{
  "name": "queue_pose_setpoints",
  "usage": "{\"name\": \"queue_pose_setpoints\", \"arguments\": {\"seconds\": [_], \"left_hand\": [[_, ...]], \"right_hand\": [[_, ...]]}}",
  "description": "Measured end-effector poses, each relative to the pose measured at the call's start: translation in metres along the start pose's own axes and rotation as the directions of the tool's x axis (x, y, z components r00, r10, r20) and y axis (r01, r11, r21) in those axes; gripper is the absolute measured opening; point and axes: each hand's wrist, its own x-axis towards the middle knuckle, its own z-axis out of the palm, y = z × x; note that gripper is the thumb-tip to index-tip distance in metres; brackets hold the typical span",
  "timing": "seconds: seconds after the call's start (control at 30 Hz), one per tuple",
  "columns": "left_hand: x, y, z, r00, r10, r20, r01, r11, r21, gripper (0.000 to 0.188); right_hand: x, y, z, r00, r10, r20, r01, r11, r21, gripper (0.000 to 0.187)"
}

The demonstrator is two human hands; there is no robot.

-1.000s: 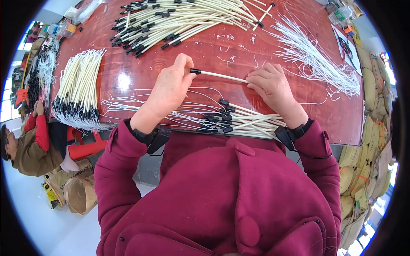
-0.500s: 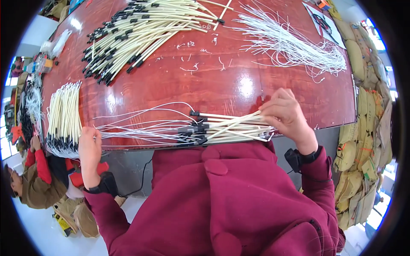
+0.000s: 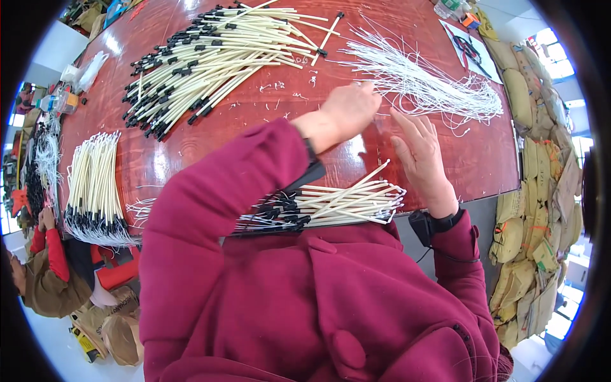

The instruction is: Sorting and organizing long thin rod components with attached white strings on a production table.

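Observation:
My left hand (image 3: 347, 109) reaches across to the right, its curled fingertips at the near-left edge of a loose bundle of thin white cords (image 3: 433, 83). What lies between those fingers is too small to make out. Below the cords, my right hand (image 3: 420, 156) is raised, fingers stretched and thumb apart, holding nothing. Close by on the table's front edge lies a pile of cream-coloured sticks (image 3: 344, 202) with black end pieces; white cords trail from their left ends, partly hidden by my left sleeve.
A big heap of cream sticks with black ends (image 3: 216, 60) covers the far left of the red table (image 3: 254, 134). A neat stack of corded sticks (image 3: 95, 184) stands at the left edge. Scissors (image 3: 468, 49) lie far right. A co-worker (image 3: 51, 267) sits left.
My left hand has gone from the cord ends at the left to the white bundle. My right hand has let go of a cream stick, lifted slightly and opened.

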Motion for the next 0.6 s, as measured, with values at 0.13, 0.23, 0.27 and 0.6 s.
{"name": "queue_pose_setpoints", "arguments": {"seconds": [0.13,0.23,0.27,0.6], "left_hand": [[0.002,0.0,0.023,0.998,-0.044,0.041,0.043,0.999,0.019,0.014],[-0.031,-0.004,0.006,0.996,0.001,0.094,-0.001,1.0,0.005,0.011],[-0.049,-0.005,-0.008,0.981,-0.11,0.162,0.116,0.993,-0.024,0.011],[-0.218,-0.02,-0.089,0.848,-0.478,0.23,0.456,0.878,0.147,0.01]], "right_hand": [[-0.014,0.008,0.006,1.0,0.023,-0.008,-0.023,1.0,-0.019,0.045],[-0.011,0.007,0.005,1.0,0.023,0.006,-0.023,1.0,-0.013,0.045],[-0.009,0.007,0.004,0.999,0.023,0.023,-0.023,1.0,-0.002,0.046],[0.002,-0.003,0.034,0.987,-0.065,0.146,0.072,0.997,-0.042,0.052]]}}
